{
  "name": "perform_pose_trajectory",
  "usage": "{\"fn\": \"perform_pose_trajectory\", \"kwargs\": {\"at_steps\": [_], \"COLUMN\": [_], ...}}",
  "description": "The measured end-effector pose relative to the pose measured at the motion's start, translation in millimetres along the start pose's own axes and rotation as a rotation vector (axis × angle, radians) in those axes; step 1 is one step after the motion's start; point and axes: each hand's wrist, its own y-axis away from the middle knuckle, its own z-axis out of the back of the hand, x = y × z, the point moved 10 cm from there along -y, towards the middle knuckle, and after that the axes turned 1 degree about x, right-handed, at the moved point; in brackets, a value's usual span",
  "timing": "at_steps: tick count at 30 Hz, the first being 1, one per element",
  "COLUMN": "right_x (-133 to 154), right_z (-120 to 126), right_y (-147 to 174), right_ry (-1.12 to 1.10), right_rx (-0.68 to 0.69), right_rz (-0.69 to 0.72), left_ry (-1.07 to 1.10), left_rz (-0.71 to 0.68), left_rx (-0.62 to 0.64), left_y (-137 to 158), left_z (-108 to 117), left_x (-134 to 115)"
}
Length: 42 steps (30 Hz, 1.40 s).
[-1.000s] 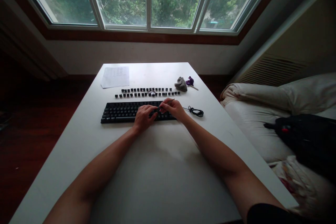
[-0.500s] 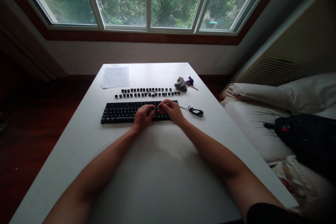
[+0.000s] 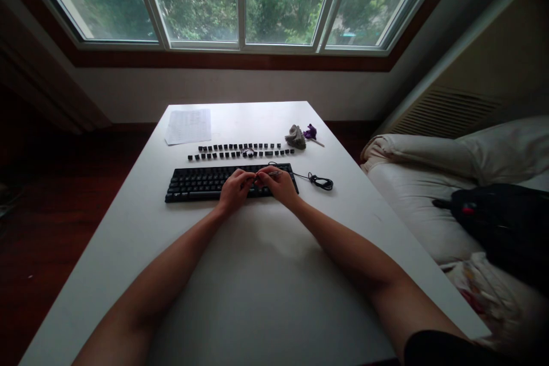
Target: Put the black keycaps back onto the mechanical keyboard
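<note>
Right now both my hands are over the right half of the black computer keyboard [image 3: 195, 184], which lies on the white tabletop [image 3: 257, 286] and stretches away to my nine o'clock. My left hand [image 3: 234, 190] has its fingers narrow and curled, the tips meeting those of my right; whether they grip something, I cannot tell. My right hand [image 3: 279, 184] has its fingers closed around a slender tool [image 3: 274, 172], too small to name any closer.

At twelve o'clock, just beyond the keyboard, loose black keycaps [image 3: 225, 155] stand in two rows, with a thin, pale loop [image 3: 248, 151] among them. The bundled cable [image 3: 321, 182] rests at three o'clock, its lead running to the keyboard. Between one and two o'clock a crumpled grey cloth [image 3: 295, 137] sits just beside a purple cloth [image 3: 310, 132] with a pale stick [image 3: 317, 142] poking out. A printed sheet [image 3: 189, 127] lies flat toward ten o'clock. Off the tabletop, near four o'clock, a black bag [image 3: 501, 223] rests on white upholstery [image 3: 412, 206].
</note>
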Motion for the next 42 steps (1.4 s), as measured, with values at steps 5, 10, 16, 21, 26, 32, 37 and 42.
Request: {"fn": "perform_pose_trajectory", "kwargs": {"at_steps": [5,10,16,21,26,32,37,42], "right_x": [-7,-18,-15,-3,8,9,18,-2], "right_z": [3,8,10,5,7,39,113,166], "right_y": [-4,-9,-10,-8,-9,-21,-30,-33], "right_ry": [-0.185,-0.304,-0.283,-0.197,-0.097,-0.060,0.396,1.076], "right_rx": [0.011,0.043,0.074,0.144,0.139,-0.016,-0.299,-0.375], "right_rz": [-0.063,-0.176,-0.178,-0.120,-0.063,-0.005,0.129,0.023], "left_ry": [0.105,0.275,0.479,0.514,0.378,0.369,0.247,0.069], "left_rz": [0.005,0.020,0.137,0.192,0.128,0.097,0.096,0.083], "left_rx": [0.025,0.090,0.162,0.171,0.102,0.013,-0.034,-0.088], "left_y": [-2,-2,1,0,-4,-6,-3,0], "left_z": [0,-9,-24,-29,-16,-3,1,10], "left_x": [0,3,17,21,13,13,12,5]}}
